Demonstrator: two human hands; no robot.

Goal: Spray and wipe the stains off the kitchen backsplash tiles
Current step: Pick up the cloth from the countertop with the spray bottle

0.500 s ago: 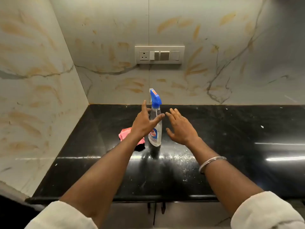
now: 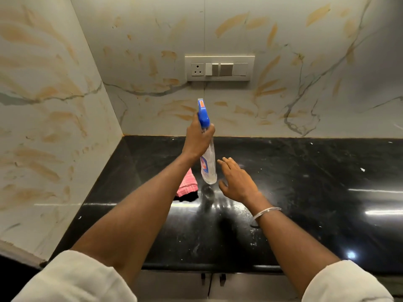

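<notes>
Left hand (image 2: 197, 137) gripping spray bottle (image 2: 208, 168) by neck above countertop (image 2: 305, 192), right hand (image 2: 237, 184) spread and empty beside; backsplash tiles (image 2: 283, 110) stained, pink cloth (image 2: 187, 185) unused, spraying and wiping outstanding.

Brightness: moderate, warm indoor light; the backsplash tiles (image 2: 283, 29) are evenly lit, greying toward the upper right corner.
Glare: white streaks and one bright spot on the glossy black worktop (image 2: 327, 166) at the right; a fainter band across its middle.
Shadows: a soft dark patch on the worktop between the arms; a thin shadow under the switch panel (image 2: 219, 67).
Distortion: the wide-angle view slants the wall corner and stretches the sleeves (image 2: 72, 280).
Blur: the spray bottle (image 2: 208, 168) label is smeared; the sleeves are soft.
</notes>
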